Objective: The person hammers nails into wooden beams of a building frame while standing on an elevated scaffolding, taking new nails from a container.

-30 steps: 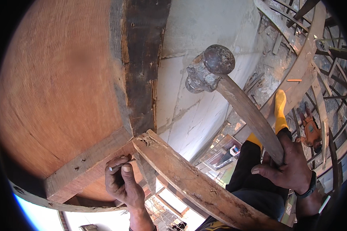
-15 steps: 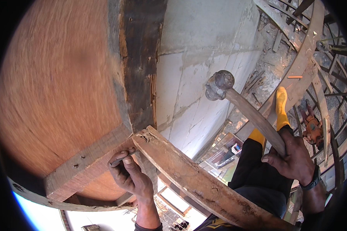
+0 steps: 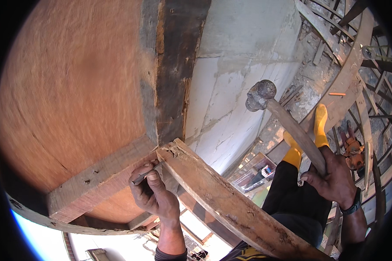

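My left hand (image 3: 158, 198) pinches a short, dark metal spike like a thick nail (image 3: 141, 177) between thumb and fingers. Its far end reaches the joint where a reddish wooden crosspiece (image 3: 104, 176) meets a rough curved beam (image 3: 231, 201); whether the tip has entered the wood cannot be made out. Off to the right, my right hand (image 3: 335, 179) grips the wooden handle of a hammer (image 3: 294, 134). The rounded metal head is raised up and left, in the air, well apart from the nail.
Reddish plywood (image 3: 74, 78) fills the left, bordered by a dark upright timber (image 3: 176, 69). Behind is a grey-white wall (image 3: 239, 65). Beneath my yellow-clad feet (image 3: 321, 124) runs a curved plank (image 3: 346, 87), above scattered timbers. An orange work glove (image 3: 354, 153) lies to the right.
The whole view has shifted, so the woodwork and both hands sit slightly further right. The nail stays pinched at the joint and the hammer stays raised.
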Demonstrator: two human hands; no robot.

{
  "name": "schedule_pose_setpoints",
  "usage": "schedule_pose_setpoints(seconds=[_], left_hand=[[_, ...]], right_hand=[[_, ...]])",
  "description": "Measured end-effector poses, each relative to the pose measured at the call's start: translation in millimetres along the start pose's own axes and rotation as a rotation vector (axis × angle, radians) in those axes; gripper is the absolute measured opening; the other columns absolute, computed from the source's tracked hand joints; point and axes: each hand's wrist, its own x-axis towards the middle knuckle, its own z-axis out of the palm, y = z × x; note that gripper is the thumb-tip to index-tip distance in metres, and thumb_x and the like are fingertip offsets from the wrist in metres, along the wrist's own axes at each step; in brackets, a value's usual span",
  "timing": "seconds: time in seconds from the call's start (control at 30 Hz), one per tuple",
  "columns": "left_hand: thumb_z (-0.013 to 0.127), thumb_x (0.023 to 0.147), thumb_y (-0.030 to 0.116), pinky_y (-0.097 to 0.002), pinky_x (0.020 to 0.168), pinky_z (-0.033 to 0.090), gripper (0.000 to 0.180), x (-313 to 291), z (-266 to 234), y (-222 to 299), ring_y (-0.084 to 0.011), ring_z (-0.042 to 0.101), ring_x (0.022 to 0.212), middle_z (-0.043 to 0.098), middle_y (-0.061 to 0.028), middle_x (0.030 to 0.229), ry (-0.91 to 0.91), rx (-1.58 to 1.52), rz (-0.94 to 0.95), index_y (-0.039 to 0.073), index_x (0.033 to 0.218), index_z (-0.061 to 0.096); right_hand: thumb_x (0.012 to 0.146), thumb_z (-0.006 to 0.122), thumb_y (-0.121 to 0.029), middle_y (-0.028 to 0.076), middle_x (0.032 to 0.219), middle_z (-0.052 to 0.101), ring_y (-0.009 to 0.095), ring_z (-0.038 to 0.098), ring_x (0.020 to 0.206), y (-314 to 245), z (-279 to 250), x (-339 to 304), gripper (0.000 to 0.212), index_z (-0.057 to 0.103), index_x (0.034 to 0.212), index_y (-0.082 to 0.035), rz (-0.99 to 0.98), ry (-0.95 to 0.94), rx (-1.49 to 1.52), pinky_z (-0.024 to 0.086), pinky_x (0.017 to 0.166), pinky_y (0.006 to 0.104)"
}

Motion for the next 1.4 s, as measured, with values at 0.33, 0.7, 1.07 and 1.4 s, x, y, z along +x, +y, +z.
schedule_pose_setpoints(seconds=[0.33, 0.7, 1.07, 1.4], left_hand=[[0.052, 0.101, 0.008, -0.0315, 0.089, 0.05, 0.014, 19, -7, 8, -0.0187, 0.063, 0.095, 0.064, -0.0122, 0.102, -0.107, 0.061, -0.001, -0.003, 0.103, 0.06], [0.052, 0.102, 0.01, -0.0282, 0.081, 0.05, 0.015, 34, 1, 17, -0.0171, 0.065, 0.089, 0.066, -0.0105, 0.098, -0.33, 0.122, 0.018, -0.002, 0.102, 0.059], [0.053, 0.102, 0.01, -0.0265, 0.079, 0.05, 0.014, 38, 2, 21, -0.0132, 0.061, 0.087, 0.065, -0.0071, 0.097, -0.368, 0.174, 0.024, -0.002, 0.099, 0.061], [0.061, 0.091, -0.005, -0.0283, 0.074, 0.052, 0.009, 50, 8, 26, -0.0197, 0.067, 0.082, 0.069, -0.0103, 0.091, -0.536, 0.322, 0.153, -0.001, 0.097, 0.067]], right_hand=[[0.079, 0.082, -0.03, 0.011, 0.068, 0.064, 0.03, 0.065, 0.062, 13, -4, 2, 0.048, 0.057, 0.105, 0.002, 0.03, 0.023, -0.082, 0.052, 0.058, 0.0388], [0.079, 0.081, -0.024, 0.01, 0.065, 0.065, 0.028, 0.069, 0.063, 14, -9, 6, 0.043, 0.055, 0.1, 0.002, 0.078, 0.067, -0.064, 0.053, 0.06, 0.0359], [0.08, 0.081, -0.024, 0.012, 0.066, 0.065, 0.027, 0.07, 0.064, 14, -10, 7, 0.045, 0.055, 0.103, 0.004, 0.071, 0.066, -0.08, 0.053, 0.059, 0.0353], [0.082, 0.079, -0.02, 0.011, 0.071, 0.066, 0.025, 0.07, 0.07, 16, -1, 2, 0.043, 0.057, 0.11, 0.003, -0.066, 0.052, -0.054, 0.053, 0.064, 0.0359]])
